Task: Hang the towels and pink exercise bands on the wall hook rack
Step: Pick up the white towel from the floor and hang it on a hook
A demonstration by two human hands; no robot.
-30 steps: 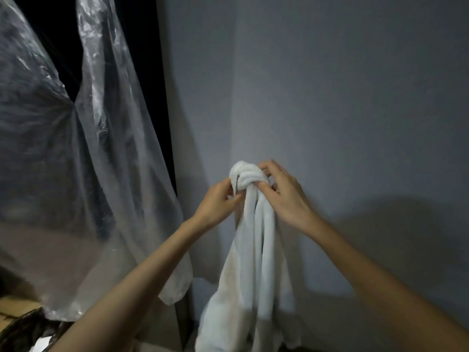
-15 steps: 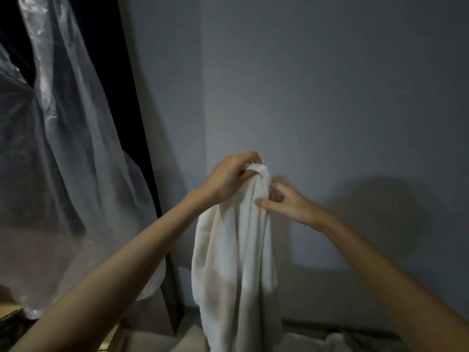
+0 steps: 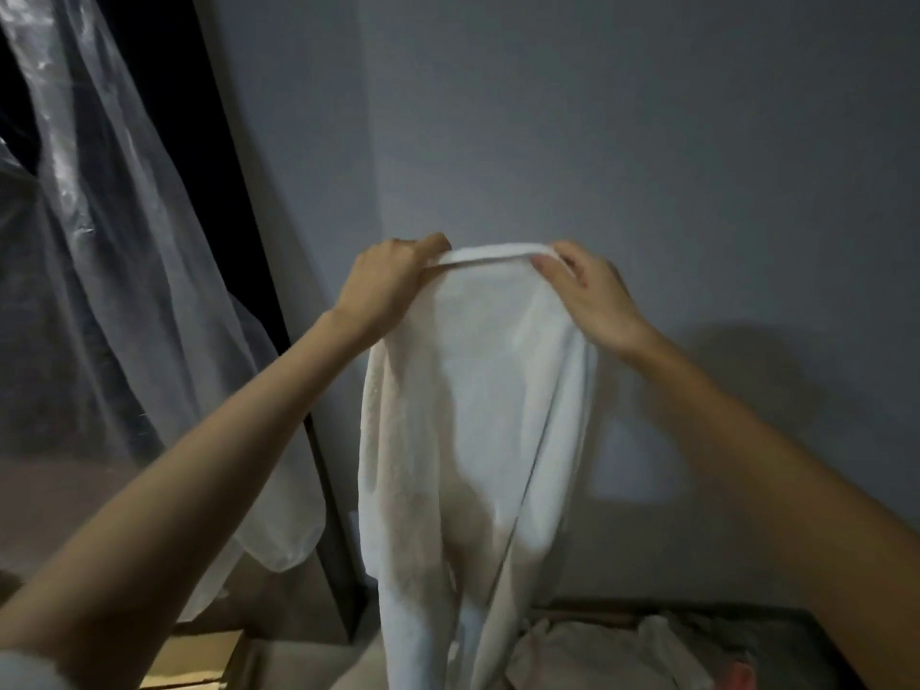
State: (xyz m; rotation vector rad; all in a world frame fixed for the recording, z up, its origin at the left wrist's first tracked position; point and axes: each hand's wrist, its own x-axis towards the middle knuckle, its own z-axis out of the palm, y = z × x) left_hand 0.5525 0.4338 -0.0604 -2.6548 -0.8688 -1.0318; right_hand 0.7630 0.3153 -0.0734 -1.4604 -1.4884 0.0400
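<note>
I held the white towel [image 3: 473, 415] up in front of the grey wall [image 3: 647, 141], its top edge stretched level between my hands. My left hand [image 3: 388, 286] had its fingers clenched on the towel's left corner; my right hand [image 3: 587, 296] pinched the right corner. The cloth hung straight down from that edge. Left of the towel hung clear plastic sheeting [image 3: 124, 291]; below it lay crumpled cloths [image 3: 622, 649].

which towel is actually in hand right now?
The long white towel, its top edge stretched between left hand and right hand. The crumpled cloths below lie untouched.
</note>
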